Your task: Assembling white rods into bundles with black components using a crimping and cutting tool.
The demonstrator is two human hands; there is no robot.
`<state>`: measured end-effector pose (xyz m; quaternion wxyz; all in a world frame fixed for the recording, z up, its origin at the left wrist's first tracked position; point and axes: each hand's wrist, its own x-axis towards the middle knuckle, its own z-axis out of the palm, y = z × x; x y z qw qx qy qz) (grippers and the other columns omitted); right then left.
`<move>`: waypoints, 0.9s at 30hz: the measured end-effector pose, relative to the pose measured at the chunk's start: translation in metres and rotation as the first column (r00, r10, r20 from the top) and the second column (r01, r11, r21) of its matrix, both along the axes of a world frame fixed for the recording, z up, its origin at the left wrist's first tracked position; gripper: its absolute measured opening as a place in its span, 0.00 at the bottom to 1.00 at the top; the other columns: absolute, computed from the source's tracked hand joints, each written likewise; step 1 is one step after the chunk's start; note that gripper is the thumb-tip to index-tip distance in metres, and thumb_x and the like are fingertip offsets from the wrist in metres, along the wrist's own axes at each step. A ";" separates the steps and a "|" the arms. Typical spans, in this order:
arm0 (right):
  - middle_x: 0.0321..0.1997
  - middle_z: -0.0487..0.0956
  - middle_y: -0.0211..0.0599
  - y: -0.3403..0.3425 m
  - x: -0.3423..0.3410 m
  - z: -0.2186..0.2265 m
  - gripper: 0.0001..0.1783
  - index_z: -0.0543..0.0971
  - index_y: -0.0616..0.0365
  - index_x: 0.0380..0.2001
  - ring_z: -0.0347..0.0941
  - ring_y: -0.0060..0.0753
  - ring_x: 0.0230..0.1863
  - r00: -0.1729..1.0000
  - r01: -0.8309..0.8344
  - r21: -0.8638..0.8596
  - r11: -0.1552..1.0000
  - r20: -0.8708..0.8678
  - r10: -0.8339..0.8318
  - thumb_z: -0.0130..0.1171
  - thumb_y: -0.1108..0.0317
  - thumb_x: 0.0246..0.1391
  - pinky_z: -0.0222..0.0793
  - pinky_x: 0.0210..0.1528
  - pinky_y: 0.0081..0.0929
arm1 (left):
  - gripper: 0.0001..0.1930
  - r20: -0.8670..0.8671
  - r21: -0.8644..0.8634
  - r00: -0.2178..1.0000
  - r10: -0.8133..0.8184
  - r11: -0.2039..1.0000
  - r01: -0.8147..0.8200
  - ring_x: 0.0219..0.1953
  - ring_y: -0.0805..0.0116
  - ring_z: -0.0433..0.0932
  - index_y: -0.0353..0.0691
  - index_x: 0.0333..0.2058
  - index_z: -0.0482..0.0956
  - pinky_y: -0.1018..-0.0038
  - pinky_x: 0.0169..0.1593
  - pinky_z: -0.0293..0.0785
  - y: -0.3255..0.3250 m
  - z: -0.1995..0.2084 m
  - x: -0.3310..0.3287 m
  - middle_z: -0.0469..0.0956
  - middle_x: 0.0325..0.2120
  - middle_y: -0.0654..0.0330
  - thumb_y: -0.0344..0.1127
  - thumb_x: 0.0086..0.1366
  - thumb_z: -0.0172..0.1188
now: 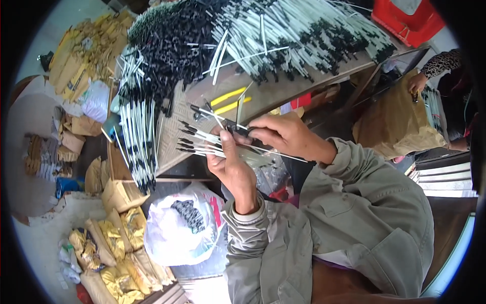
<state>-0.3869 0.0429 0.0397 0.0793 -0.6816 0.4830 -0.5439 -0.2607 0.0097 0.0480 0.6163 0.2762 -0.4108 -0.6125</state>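
Note:
My left hand (235, 172) is closed around several thin white rods (206, 135) with black tips, which fan out toward the left. Fingers of my right hand (293, 134) pinch a small black piece (238, 126) beside my left thumb; its exact shape is partly hidden. A single white rod passes between the two hands. Just beyond them, a pair of yellow-handled pliers (229, 100) lies on the table (266, 93). A large pile of white rods with black ends (288, 38) covers the table's far side, next to a heap of black parts (169, 53).
More rods lie in a bundle (139, 134) at the table's left edge. Below are a white plastic bag (162, 235) holding black pieces, a cardboard box (121, 195) and wrapped packages (114, 238). At right, another person's hand (417, 82) touches a brown paper sack (390, 124). A red plastic container (428, 25) stands far right.

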 end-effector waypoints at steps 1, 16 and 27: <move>0.18 0.73 0.36 -0.001 0.002 -0.005 0.06 0.74 0.63 0.33 0.70 0.22 0.18 0.987 -0.093 0.100 0.991 0.140 0.079 0.54 0.75 0.50 0.61 0.20 0.20 | 0.11 -0.014 -0.008 0.999 -0.032 0.999 0.032 0.23 0.74 0.70 0.33 0.41 0.67 0.79 0.30 0.66 0.001 -0.002 0.004 0.71 0.19 0.60 0.33 0.63 0.50; 0.48 0.68 0.41 0.010 -0.010 0.020 0.14 0.76 0.59 0.32 0.60 0.40 0.54 0.994 -0.110 -0.105 0.988 -0.028 0.107 0.65 0.70 0.37 0.57 0.52 0.33 | 0.09 -0.102 0.169 0.959 -0.264 0.945 0.278 0.34 0.73 0.75 0.33 0.36 0.77 0.78 0.42 0.70 0.030 -0.010 0.011 0.78 0.32 0.59 0.23 0.54 0.59; 0.48 0.69 0.41 0.001 0.000 -0.002 0.10 0.72 0.61 0.20 0.60 0.40 0.53 0.980 -0.193 -0.079 0.978 0.033 0.196 0.63 0.70 0.41 0.54 0.52 0.34 | 0.08 0.337 0.036 0.901 -0.272 0.960 0.277 0.31 0.79 0.72 0.32 0.36 0.78 0.81 0.38 0.69 0.027 -0.031 0.024 0.78 0.31 0.63 0.21 0.56 0.57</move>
